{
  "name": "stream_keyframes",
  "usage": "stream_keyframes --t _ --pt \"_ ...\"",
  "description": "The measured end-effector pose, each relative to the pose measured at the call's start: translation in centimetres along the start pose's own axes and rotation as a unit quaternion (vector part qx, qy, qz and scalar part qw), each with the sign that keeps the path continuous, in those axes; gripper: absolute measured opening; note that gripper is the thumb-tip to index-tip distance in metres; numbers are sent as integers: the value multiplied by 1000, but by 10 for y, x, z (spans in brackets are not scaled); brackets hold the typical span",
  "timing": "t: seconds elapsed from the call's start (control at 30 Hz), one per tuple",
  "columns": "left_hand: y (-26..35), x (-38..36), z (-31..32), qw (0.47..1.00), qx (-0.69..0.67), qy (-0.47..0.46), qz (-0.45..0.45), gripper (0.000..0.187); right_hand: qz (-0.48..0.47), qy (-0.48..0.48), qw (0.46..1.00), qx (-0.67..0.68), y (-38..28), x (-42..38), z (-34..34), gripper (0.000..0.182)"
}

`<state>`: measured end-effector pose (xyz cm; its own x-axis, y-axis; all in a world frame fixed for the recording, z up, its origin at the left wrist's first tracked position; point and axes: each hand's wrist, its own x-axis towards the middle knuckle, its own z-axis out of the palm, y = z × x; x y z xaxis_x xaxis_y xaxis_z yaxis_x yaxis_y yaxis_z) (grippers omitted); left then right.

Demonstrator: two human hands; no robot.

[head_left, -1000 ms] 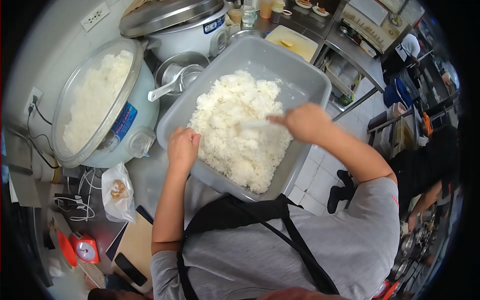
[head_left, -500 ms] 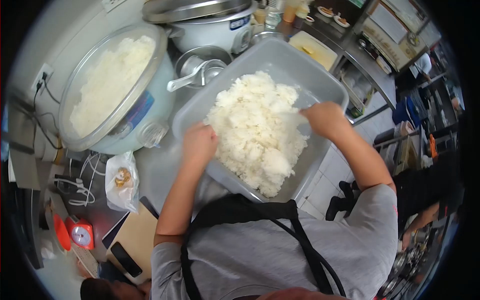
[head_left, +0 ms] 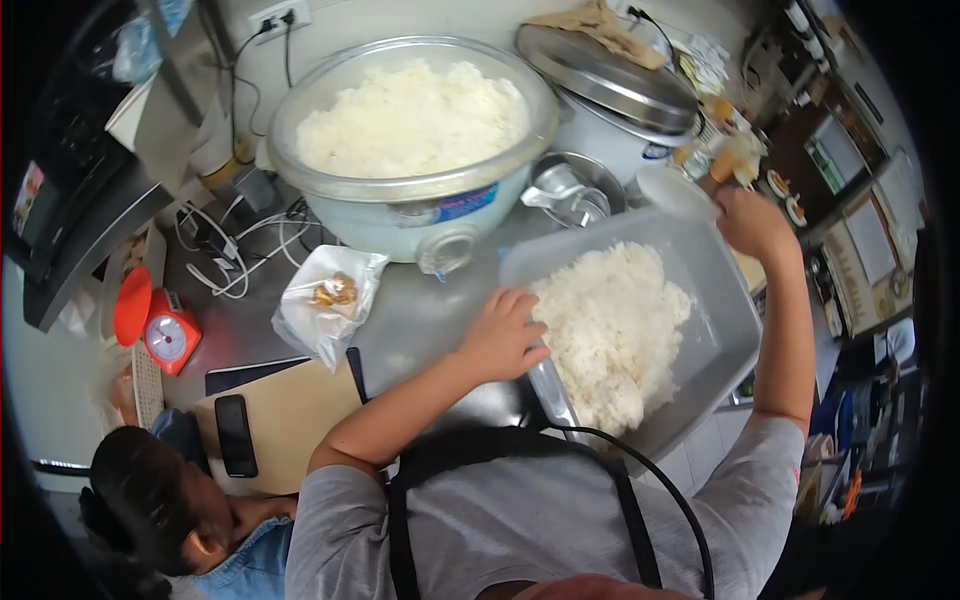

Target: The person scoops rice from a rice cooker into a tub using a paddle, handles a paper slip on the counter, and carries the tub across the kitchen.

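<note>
while left hand point(head_left: 503, 335) steadies tub point(head_left: 725, 300) rim — right hand point(head_left: 752, 222) lifts paddle point(head_left: 675, 190).

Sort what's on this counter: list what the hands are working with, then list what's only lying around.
In use:
left hand gripping the grey tub
rice in the tub
right hand holding a white paddle

Lying about:
open rice cooker
red kitchen scale
plastic bag
phone

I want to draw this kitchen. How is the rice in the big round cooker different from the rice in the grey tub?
The round cooker is a bowl filled nearly to its rim with rice; the grey tub is rectangular, its rice heaped to one side with bare floor showing. The left hand has a grip on the tub's edge; no hand touches the cooker. Both hold white cooked rice.
</note>
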<state>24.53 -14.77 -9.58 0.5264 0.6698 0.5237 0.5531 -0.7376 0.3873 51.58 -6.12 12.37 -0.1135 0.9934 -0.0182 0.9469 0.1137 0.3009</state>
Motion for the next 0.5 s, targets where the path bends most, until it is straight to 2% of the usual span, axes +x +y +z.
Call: stream_keyframes --t 0.03,0.1,0.17,0.23,0.27,0.3,0.33,0.37,0.43,0.5 --pt "-1 -3 -9 1000 -18 3 23 23 -12 35 999 7 -10 18 -12 23" --pt "-12 -6 -28 998 -27 39 49 24 -170 175 961 132 -42 52 -30 23" --pt "-31 -5 -53 993 -10 106 57 22 -215 195 939 186 -89 91 -40 26" --pt "-52 4 -106 970 10 244 9 19 -205 227 946 111 -141 134 -37 28" --pt "-71 6 -128 951 20 308 -29 18 -203 216 950 97 -171 148 -40 27" --pt "-95 7 -147 922 32 385 -27 19 -202 206 954 83 -200 160 -42 27" --pt "-116 8 -169 900 83 423 -70 21 -206 219 949 91 -224 176 -39 27" --pt "-134 9 -190 872 132 458 -113 24 -211 232 944 100 -247 194 -34 27" --pt "-175 12 -212 835 137 503 -179 33 -183 201 962 35 -287 229 -28 25" --pt "-197 17 -214 841 174 461 -223 38 -173 176 969 -21 -318 259 -24 25"
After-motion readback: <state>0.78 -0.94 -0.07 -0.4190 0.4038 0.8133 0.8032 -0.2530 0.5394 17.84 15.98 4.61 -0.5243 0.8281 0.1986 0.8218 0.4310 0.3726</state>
